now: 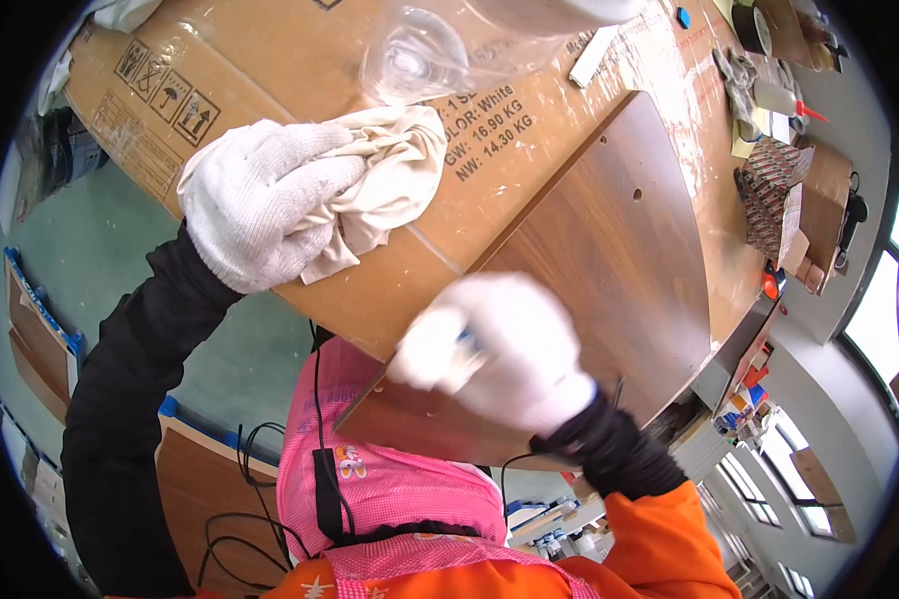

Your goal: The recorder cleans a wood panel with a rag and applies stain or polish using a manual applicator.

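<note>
Left hand [260, 200] is bunched up gripping a cream rag [390, 175] on the cardboard [300, 60]. Right hand [499, 354] is curled around something small over the wood panel [609, 250].

Workshop / furniture assembly shop, not a home. Evidence:
- Worktop is a flattened shipping carton [300, 60] w/ handling pictograms + printed weight lines, used as a bench cover.
- Dark wood-veneer panel [609, 250] w/ pre-drilled holes lying on it, centre to 4 o'clock.
- More wood panels [40, 349] stacked on green floor [120, 250] at 9 o'clock; another at 7 o'clock w/ loose black cables.
- Bench clutter at 1–2 o'clock: glue bottle w/ red nozzle [794, 103], tape roll [754, 25], small wood offcuts.
- Big industrial-type windows [799, 469] at 3–5 o'clock, light grey walls.
- White knit work gloves [260, 200], rag [390, 170] on the carton.
</note>
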A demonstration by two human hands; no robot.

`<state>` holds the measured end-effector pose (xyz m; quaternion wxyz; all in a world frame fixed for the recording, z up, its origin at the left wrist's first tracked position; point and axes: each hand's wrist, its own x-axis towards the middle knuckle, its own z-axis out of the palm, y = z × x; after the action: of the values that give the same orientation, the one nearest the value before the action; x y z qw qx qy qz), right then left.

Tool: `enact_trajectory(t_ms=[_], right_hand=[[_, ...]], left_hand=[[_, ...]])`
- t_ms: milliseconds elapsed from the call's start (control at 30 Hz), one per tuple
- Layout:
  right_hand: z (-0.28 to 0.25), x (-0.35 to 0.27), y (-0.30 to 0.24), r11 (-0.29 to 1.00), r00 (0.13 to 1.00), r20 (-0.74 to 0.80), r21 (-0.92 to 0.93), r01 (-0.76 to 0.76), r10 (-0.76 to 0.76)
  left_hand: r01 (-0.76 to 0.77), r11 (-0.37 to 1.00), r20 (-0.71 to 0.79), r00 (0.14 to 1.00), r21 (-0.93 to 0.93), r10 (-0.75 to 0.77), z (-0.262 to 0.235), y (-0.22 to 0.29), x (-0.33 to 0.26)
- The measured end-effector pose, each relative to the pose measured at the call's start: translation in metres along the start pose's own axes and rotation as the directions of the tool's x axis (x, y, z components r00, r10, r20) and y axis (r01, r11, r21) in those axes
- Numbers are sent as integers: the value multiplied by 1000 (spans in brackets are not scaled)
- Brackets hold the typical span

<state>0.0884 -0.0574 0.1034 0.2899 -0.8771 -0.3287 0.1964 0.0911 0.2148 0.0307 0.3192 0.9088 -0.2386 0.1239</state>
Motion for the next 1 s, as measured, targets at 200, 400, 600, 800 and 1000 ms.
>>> enact_trajectory(t_ms=[200, 400, 600, 800, 1000], right_hand=[[-14, -1, 18, 991, 971, -198, 37, -132, 137], [-28, 34, 63, 956, 898, -333, 46, -290, 288], [34, -26, -28, 999, 994, -101, 22, -43, 45], [20, -14, -16, 993, 977, -182, 54, -107, 115], [13, -8, 26, 813, 833, -178, 395, -428, 524]], left_hand=[[-25, 1000, -26, 999, 12, 25, 5, -1, 0], [-45, 999, -69, 997, 15, 46, 11, -6, -3], [-52, 998, -81, 995, 19, 53, 17, -9, -8], [-70, 997, -143, 987, 15, 71, 22, -9, -8], [-69, 989, -104, 991, 133, 83, 18, -6, -2]])
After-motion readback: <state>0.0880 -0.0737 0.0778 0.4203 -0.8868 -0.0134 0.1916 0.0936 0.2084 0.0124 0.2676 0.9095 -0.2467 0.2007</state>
